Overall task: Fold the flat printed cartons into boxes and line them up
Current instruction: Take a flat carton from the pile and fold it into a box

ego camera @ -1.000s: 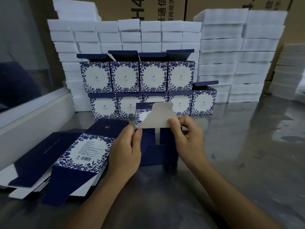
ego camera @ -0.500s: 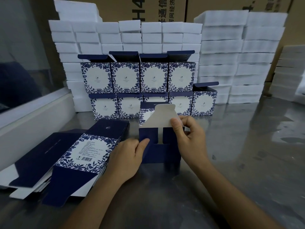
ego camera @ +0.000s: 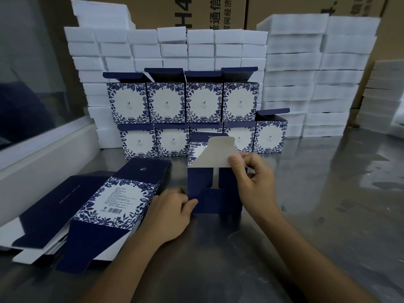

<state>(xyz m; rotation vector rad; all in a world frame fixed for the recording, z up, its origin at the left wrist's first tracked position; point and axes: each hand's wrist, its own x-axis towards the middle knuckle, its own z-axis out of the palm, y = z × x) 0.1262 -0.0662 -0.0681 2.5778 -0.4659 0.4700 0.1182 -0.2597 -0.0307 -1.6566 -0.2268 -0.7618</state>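
Step in hand: bottom closure of one dark-blue printed paperboard carton [ego camera: 215,191], stood on end on the grey brushed-metal counter [ego camera: 328,193], just in front of the two-tier row of finished blue-and-white floral boxes [ego camera: 185,119]. The carton's tapered tuck flap with grey uncoated inside [ego camera: 215,156] is pinched at its right edge between thumb and curled fingers of the right hand [ego camera: 253,182] and is raised, not yet folded in. The lower left corner is gripped by the left hand [ego camera: 172,213], thumb laid on the near face, remaining fingers hidden behind the panel. Side flaps appear already turned in, with a slot left between them. Judged next: the flap is to be creased down and its tongue tucked into that slot while the body is kept square; thin board, so buckling is likely if it is pushed off-line. After that the box is to be turned upright and added to the row. A stack of flat unfolded blue printed carton blanks [ego camera: 87,208] is seen at left, near the left hand. Blocks of white foam [ego camera: 293,62] are stacked behind, soft-edged and matte.
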